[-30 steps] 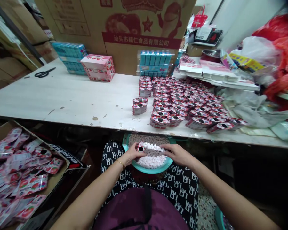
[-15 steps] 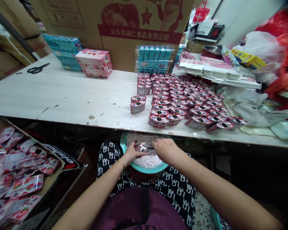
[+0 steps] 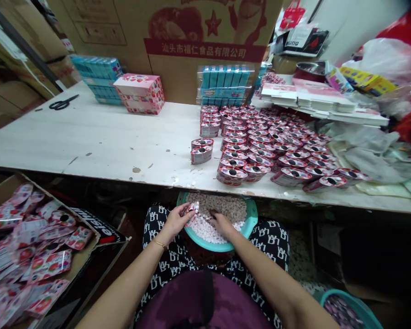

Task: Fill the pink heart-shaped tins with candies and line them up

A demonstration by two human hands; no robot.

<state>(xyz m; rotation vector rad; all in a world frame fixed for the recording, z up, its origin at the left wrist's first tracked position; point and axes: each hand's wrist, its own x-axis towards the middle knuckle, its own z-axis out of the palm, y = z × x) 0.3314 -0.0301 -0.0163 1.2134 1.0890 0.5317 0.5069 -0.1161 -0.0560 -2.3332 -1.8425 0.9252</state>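
Note:
My left hand [image 3: 173, 224] is closed round a small red-and-white printed packet [image 3: 192, 209], held tilted at the left side of a turquoise basin [image 3: 212, 246]. Small white pellets [image 3: 205, 232] fill the basin, which rests between my knees. My right hand [image 3: 223, 225] reaches down to the pellets with its fingers bent together. What those fingers hold, if anything, is hidden. On the table above stand rows of similar oval packets [image 3: 232, 175] with dark round spots on top, and a pair of them [image 3: 202, 154] stands apart to the left.
At lower left an open carton [image 3: 85, 269] holds flat printed packets. Scissors [image 3: 63, 102], a pink strawberry-print box [image 3: 139, 93] and blue wrapped packs [image 3: 222, 87] lie along the table's back. White cards [image 3: 308, 98] are stacked at right. Another turquoise basin [image 3: 354, 297] sits on the floor.
My right hand has dropped from beside the packet's mouth into the pellets. My left hand has moved slightly left with the packet, which is turned differently. The camera view has shifted a little.

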